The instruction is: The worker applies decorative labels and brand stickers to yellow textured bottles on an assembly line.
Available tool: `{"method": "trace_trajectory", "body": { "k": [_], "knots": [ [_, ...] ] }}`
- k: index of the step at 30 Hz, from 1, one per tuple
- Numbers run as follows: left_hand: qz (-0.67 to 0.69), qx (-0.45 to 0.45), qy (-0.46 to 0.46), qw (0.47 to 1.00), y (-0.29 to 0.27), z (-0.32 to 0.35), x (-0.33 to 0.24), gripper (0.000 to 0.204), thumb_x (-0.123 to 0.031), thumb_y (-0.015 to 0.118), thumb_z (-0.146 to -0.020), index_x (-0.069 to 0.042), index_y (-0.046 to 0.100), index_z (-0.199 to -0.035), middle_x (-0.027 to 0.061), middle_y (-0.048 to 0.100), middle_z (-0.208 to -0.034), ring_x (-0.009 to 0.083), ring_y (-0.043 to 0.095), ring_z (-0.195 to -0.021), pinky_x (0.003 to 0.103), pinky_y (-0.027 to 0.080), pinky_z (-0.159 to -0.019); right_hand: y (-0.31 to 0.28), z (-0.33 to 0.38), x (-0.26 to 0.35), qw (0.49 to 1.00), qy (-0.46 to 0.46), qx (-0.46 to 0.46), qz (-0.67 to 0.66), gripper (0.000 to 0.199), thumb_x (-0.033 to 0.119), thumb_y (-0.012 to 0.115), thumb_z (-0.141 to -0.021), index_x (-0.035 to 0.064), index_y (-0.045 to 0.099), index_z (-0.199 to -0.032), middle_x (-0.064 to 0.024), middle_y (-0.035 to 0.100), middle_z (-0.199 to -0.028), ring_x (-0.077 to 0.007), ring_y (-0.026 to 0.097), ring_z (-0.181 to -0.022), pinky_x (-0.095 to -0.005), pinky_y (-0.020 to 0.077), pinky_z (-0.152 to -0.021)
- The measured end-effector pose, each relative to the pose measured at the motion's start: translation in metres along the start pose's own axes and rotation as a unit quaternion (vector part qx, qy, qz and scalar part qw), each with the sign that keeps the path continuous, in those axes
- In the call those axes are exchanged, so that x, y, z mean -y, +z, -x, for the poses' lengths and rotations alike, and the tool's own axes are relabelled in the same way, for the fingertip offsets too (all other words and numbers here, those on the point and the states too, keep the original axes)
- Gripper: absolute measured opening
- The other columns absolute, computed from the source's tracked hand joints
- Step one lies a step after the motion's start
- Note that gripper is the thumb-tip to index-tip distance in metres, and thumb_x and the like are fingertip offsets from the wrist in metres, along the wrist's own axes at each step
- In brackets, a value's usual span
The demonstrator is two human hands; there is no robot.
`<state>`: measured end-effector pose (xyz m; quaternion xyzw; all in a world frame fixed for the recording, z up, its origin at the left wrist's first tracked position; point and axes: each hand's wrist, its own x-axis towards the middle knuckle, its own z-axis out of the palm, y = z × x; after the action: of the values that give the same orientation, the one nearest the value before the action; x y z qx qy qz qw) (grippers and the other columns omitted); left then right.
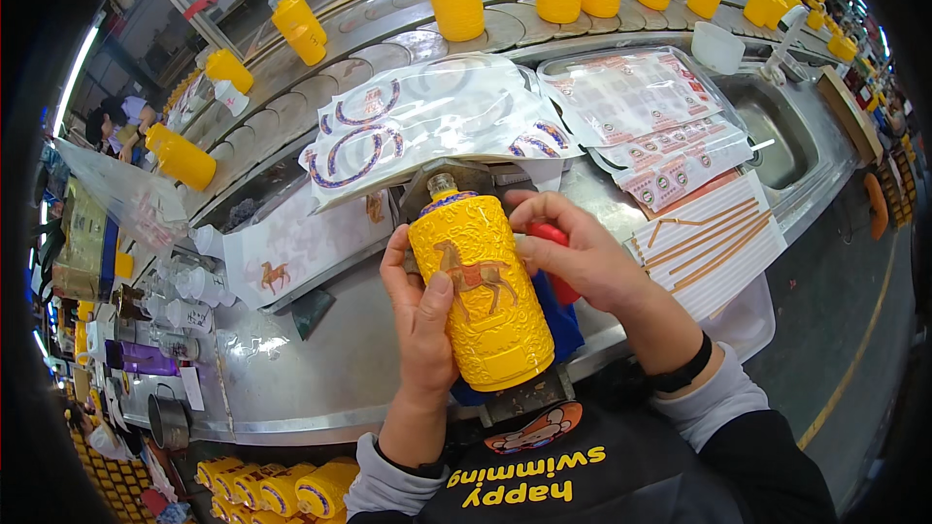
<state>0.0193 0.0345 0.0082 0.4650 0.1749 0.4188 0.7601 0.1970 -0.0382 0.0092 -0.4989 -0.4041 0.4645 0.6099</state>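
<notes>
A yellow embossed bottle (498, 344) lies tilted on a metal holder (529, 406) in front of me, its clear glass neck pointing away. On its side is a brown horse decal (478, 275), and a blue patterned band circles its shoulder. My left hand (424, 330) is wrapped round the bottle's left side, thumb by the decal's edge. At the right side of the bottle, my right hand (580, 250) is closed round a red object (560, 283), mostly hidden, so its kind cannot be told. Blue cloth (563, 330) shows beneath the bottle.
Decal sheets (437, 97) lie beyond the bottle, with more sheets (650, 116) at right. Brown strips (714, 243) lie on a white ridged board. A conveyor (388, 49) carries yellow bottles behind, beside a sink (782, 136). Several yellow bottles (282, 488) stand below the table edge.
</notes>
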Motion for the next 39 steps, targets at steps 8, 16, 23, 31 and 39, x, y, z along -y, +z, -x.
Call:
{"method": "trace_trajectory", "body": {
  "k": [8, 16, 23, 31, 39],
  "knots": [
    [0.003, -0.012, -0.004, 1.000, -0.001, 0.002, 0.002, 0.063, -0.020, 0.053, -0.096, -0.007, 0.015, -0.146, 0.0158, 0.038, -0.138, 0.0248, 0.046, -0.124, 0.039, 0.040, -0.105, 0.018, 0.002, 0.080, 0.950, -0.095, -0.063, 0.290, 0.022, 0.016, 0.061, -0.090, -0.0020, 0.054, -0.101, -0.0188, 0.066, -0.083, -0.0277, 0.068, -0.077, -0.0340, 0.0530, -0.066],
    [-0.012, -0.010, -0.007, 1.000, 0.002, 0.003, 0.002, 0.064, -0.019, 0.053, -0.096, -0.006, 0.015, -0.145, 0.0160, 0.037, -0.137, 0.0234, 0.045, -0.124, 0.037, 0.038, -0.106, 0.007, 0.007, 0.042, 0.945, -0.173, -0.073, 0.268, 0.019, 0.017, 0.067, -0.089, 0.0017, 0.062, -0.098, -0.0121, 0.067, -0.082, -0.0177, 0.067, -0.074, -0.0313, 0.0521, -0.066],
    [-0.005, -0.019, -0.007, 1.000, 0.000, 0.002, 0.003, 0.064, -0.020, 0.053, -0.095, -0.005, 0.016, -0.145, 0.0163, 0.038, -0.137, 0.0240, 0.045, -0.124, 0.037, 0.039, -0.105, 0.001, 0.011, 0.034, 0.981, -0.043, -0.126, 0.143, 0.021, 0.018, 0.067, -0.091, 0.0033, 0.061, -0.104, -0.0037, 0.064, -0.090, -0.0076, 0.059, -0.082, -0.0234, 0.0493, -0.073],
    [-0.028, -0.014, 0.001, 1.000, 0.000, 0.001, 0.004, 0.063, -0.021, 0.053, -0.095, -0.005, 0.017, -0.145, 0.0162, 0.037, -0.137, 0.0246, 0.045, -0.125, 0.038, 0.039, -0.106, -0.008, 0.023, 0.019, 0.979, -0.011, -0.118, 0.168, 0.027, 0.018, 0.057, -0.097, 0.0018, 0.054, -0.119, -0.0029, 0.062, -0.098, -0.0055, 0.058, -0.079, -0.0209, 0.0493, -0.071],
    [-0.026, -0.007, 0.014, 1.000, 0.000, -0.001, 0.004, 0.067, -0.026, 0.056, -0.095, -0.007, 0.016, -0.146, 0.0160, 0.039, -0.136, 0.0253, 0.047, -0.124, 0.038, 0.040, -0.105, 0.021, 0.014, 0.013, 0.967, -0.098, -0.030, 0.234, 0.076, 0.039, 0.066, -0.090, -0.0122, 0.036, -0.138, -0.0293, 0.059, -0.115, -0.0343, 0.061, -0.109, -0.0375, 0.0479, -0.093]
  ]
}}
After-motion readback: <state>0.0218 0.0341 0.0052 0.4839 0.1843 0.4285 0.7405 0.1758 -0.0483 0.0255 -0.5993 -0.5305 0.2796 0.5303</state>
